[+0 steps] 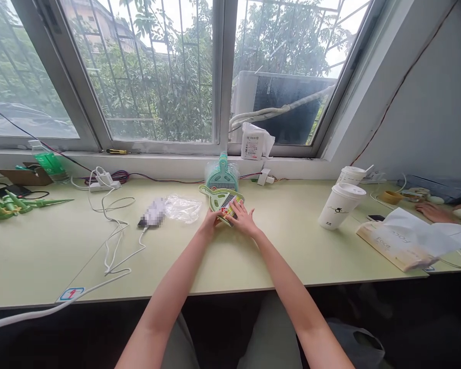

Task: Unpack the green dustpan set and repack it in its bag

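We've got both hands on the green dustpan (219,199), left hand (211,221) pinching its near-left edge, right hand (243,217) flat on its label, handle pointing away-left.

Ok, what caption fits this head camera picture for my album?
Both hands, left hand and right hand, on a green dustpan at a window desk.

An office workspace. A long pale-green desk (253,256) runs under barred windows (153,66). Charger cables (111,225), lidded paper cups (340,205) and a co-worker's hand (432,211) share it.
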{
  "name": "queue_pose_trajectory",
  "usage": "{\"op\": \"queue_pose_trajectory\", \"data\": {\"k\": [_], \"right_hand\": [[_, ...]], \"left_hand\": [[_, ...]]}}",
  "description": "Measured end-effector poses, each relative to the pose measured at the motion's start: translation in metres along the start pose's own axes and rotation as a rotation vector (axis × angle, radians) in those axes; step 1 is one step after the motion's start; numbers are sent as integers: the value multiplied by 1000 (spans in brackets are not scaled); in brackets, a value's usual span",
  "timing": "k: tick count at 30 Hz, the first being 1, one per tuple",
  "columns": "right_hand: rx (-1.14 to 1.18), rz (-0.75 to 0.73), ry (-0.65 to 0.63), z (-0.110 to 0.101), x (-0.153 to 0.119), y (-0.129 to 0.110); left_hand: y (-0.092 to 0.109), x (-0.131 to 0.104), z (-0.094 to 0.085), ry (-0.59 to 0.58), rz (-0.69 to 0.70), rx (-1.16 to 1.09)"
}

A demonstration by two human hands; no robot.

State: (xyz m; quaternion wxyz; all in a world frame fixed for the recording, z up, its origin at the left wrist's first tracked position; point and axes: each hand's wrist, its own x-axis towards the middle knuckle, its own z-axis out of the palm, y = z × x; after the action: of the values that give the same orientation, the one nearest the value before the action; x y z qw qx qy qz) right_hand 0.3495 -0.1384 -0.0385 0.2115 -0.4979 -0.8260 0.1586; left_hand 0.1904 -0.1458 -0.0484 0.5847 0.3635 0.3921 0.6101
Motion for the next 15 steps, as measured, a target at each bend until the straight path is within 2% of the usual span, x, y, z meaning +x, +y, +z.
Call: {"op": "queue_pose_trajectory", "data": {"k": [2,4,6,7,8,10,12,15], "right_hand": [[77,3,68,-1,2,2],[205,50,200,-2,5,3],[412,151,346,-3,6,3],[550,199,373,-3,6,3],[703,226,353,-3,6,2],[1002,208,218,-2,5,1],[1204,183,118,-1,3,0],[1328,253,177,1,3,0]], "left_hand": [[2,0,0,-33,28,5],[4,0,1,-76,60,2],[8,-2,2,-111,97,-18],[9,-2,3,-122,115,-30],[10,-3,3,-131,131,-39],[11,-5,4,-153,144,-39],[11,-8,5,-178,135,-14],[12,-11,7,-216,116,31]]}}
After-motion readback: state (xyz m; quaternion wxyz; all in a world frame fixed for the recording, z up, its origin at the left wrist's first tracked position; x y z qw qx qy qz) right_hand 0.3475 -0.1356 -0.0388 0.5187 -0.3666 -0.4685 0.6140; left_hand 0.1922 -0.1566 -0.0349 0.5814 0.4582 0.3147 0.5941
